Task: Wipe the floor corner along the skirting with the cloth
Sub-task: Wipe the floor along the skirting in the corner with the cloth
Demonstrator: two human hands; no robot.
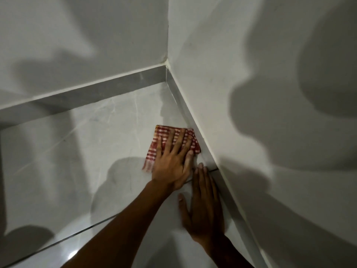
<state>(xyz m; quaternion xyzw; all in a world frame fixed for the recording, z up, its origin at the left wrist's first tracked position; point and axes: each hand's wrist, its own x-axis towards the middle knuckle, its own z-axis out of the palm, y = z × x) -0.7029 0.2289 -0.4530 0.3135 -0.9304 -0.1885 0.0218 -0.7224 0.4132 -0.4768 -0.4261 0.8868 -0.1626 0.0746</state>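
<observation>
Your left hand (172, 163) lies flat, fingers spread wide, pressing the cloth (170, 144) on the floor (96, 142), its far edge touching the right skirting (185, 111). Your right hand (202, 206) rests open on the floor just behind, holding nothing.

Left hand (172, 165) flat on the cloth (170, 142): skirting (195, 130) hard against its right, right hand (202, 209) crowding just behind, open floor tile (87, 151) ahead toward the corner and to its left.
</observation>
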